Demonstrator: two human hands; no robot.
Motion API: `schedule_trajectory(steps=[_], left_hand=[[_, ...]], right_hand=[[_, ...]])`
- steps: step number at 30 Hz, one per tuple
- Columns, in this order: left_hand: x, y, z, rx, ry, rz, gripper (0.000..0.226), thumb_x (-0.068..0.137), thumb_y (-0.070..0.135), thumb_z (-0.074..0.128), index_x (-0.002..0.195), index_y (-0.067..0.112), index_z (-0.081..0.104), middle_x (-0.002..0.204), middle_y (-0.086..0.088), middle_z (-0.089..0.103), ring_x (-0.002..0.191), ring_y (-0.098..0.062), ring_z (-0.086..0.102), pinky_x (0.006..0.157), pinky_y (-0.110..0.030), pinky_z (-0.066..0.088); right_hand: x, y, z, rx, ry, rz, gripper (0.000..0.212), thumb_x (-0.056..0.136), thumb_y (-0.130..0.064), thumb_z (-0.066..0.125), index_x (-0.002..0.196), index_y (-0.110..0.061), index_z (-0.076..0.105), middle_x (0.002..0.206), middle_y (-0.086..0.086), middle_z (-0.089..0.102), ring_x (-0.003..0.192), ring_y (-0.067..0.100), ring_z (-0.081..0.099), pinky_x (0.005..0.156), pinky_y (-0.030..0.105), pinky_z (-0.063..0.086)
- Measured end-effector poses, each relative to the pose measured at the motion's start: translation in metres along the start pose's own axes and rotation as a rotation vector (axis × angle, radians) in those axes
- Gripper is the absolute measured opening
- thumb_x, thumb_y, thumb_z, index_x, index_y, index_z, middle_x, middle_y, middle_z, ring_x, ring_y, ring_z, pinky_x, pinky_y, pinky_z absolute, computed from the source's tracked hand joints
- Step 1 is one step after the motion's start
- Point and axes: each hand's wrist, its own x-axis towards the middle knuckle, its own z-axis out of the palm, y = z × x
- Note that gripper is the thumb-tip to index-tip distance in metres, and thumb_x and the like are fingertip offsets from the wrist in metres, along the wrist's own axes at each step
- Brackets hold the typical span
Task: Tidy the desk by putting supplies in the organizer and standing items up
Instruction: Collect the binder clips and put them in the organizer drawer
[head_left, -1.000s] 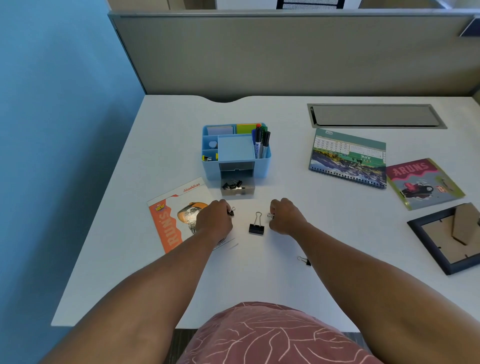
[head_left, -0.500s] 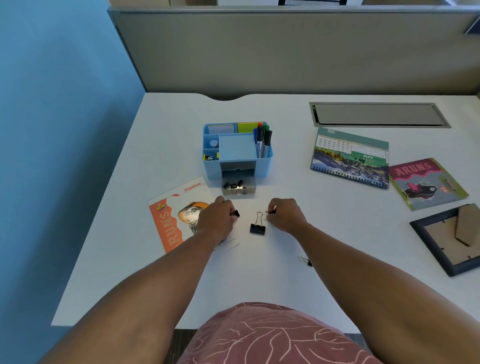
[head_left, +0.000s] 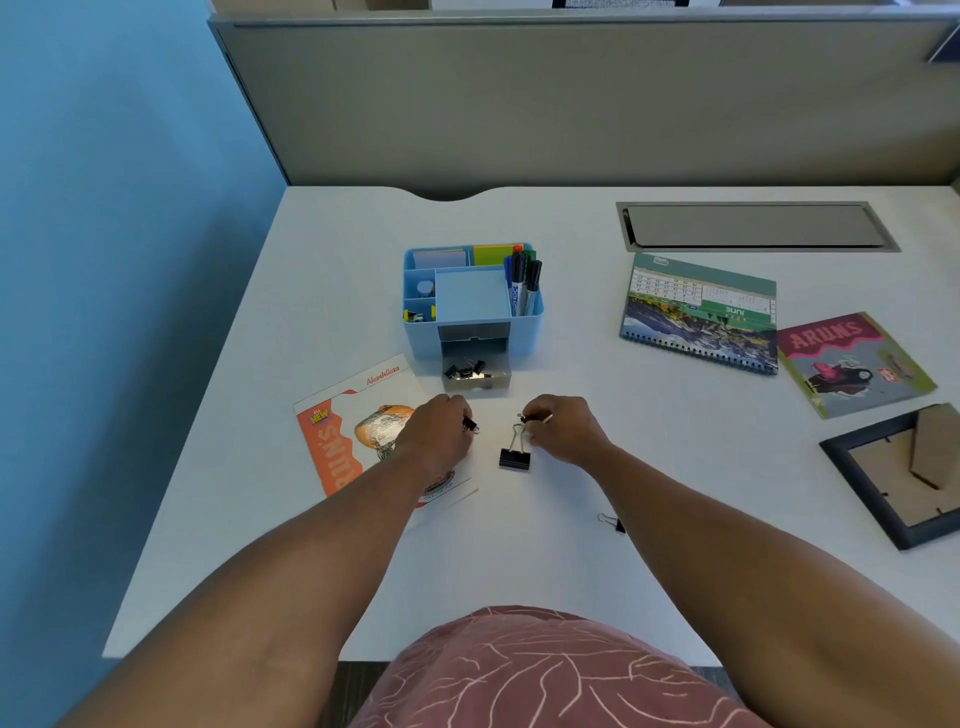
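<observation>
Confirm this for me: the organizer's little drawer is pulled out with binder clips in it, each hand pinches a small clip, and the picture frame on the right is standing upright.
One detail is wrong. The head view shows the picture frame lying flat on the desk, back side up, not standing. The rest holds: the drawer of the organizer is pulled out with binder clips in it, and the left hand and right hand each pinch a small clip.

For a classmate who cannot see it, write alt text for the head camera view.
Two hands over a white desk each pinch a small binder clip: the left hand a black one, the right hand another. A larger clip lies between them, before a blue organizer with its drawer open.
</observation>
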Motion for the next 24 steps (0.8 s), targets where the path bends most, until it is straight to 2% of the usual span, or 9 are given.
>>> schedule_trajectory(steps=[3, 6, 11, 14, 18, 22, 24], left_hand=[[0.001, -0.003, 0.0, -0.04, 0.001, -0.015, 0.026, 0.089, 0.023, 0.064, 0.114, 0.019, 0.064, 0.112, -0.004, 0.067, 0.098, -0.02, 0.061, 0.074, -0.026, 0.044], [0.0, -0.005, 0.0, -0.153, 0.056, -0.068, 0.025, 0.087, 0.027, 0.067, 0.111, 0.018, 0.069, 0.105, -0.001, 0.07, 0.086, -0.014, 0.057, 0.064, -0.023, 0.04], [0.001, -0.004, -0.005, -0.292, 0.125, -0.053, 0.028, 0.086, 0.032, 0.072, 0.112, 0.02, 0.073, 0.101, 0.001, 0.072, 0.087, -0.014, 0.064, 0.073, -0.026, 0.052], [0.003, 0.001, -0.014, -0.384, 0.184, -0.012, 0.028, 0.087, 0.033, 0.073, 0.112, 0.021, 0.074, 0.099, 0.003, 0.072, 0.084, -0.011, 0.066, 0.066, -0.017, 0.048], [0.011, 0.007, -0.03, -0.476, 0.268, 0.024, 0.032, 0.086, 0.031, 0.075, 0.115, 0.02, 0.073, 0.098, 0.005, 0.073, 0.081, -0.003, 0.065, 0.068, -0.009, 0.046], [0.023, 0.009, -0.044, -0.479, 0.306, 0.032, 0.035, 0.085, 0.031, 0.076, 0.117, 0.017, 0.073, 0.101, 0.001, 0.073, 0.086, -0.01, 0.068, 0.072, -0.012, 0.048], [0.029, 0.008, -0.048, -0.474, 0.31, 0.024, 0.037, 0.084, 0.032, 0.077, 0.118, 0.017, 0.073, 0.101, 0.0, 0.074, 0.086, -0.01, 0.068, 0.075, -0.016, 0.052]], right_hand=[[0.0, -0.002, 0.001, -0.006, 0.012, -0.024, 0.016, 0.086, -0.007, 0.067, 0.098, -0.013, 0.074, 0.094, -0.001, 0.068, 0.088, 0.016, 0.063, 0.072, 0.019, 0.047], [0.002, -0.006, 0.0, 0.007, 0.037, -0.037, 0.013, 0.085, -0.011, 0.071, 0.097, -0.014, 0.075, 0.093, -0.001, 0.07, 0.088, 0.015, 0.064, 0.07, 0.017, 0.045], [0.006, -0.016, -0.001, 0.055, 0.068, -0.079, 0.011, 0.084, -0.016, 0.073, 0.095, -0.015, 0.075, 0.088, -0.004, 0.071, 0.077, 0.011, 0.066, 0.066, 0.014, 0.047], [0.007, -0.027, -0.001, 0.115, 0.104, -0.111, 0.011, 0.085, -0.016, 0.073, 0.096, -0.014, 0.075, 0.086, -0.003, 0.071, 0.077, 0.013, 0.068, 0.068, 0.014, 0.05], [0.011, -0.043, 0.0, 0.185, 0.151, -0.138, 0.011, 0.087, -0.016, 0.071, 0.098, -0.017, 0.074, 0.087, -0.005, 0.071, 0.081, 0.013, 0.068, 0.077, 0.02, 0.053], [0.017, -0.059, 0.0, 0.22, 0.165, -0.156, 0.015, 0.088, -0.016, 0.068, 0.102, -0.015, 0.074, 0.091, -0.004, 0.071, 0.086, 0.014, 0.068, 0.082, 0.024, 0.054], [0.021, -0.066, -0.001, 0.22, 0.181, -0.161, 0.018, 0.089, -0.014, 0.067, 0.105, -0.014, 0.074, 0.095, -0.002, 0.071, 0.087, 0.014, 0.066, 0.081, 0.023, 0.053]])
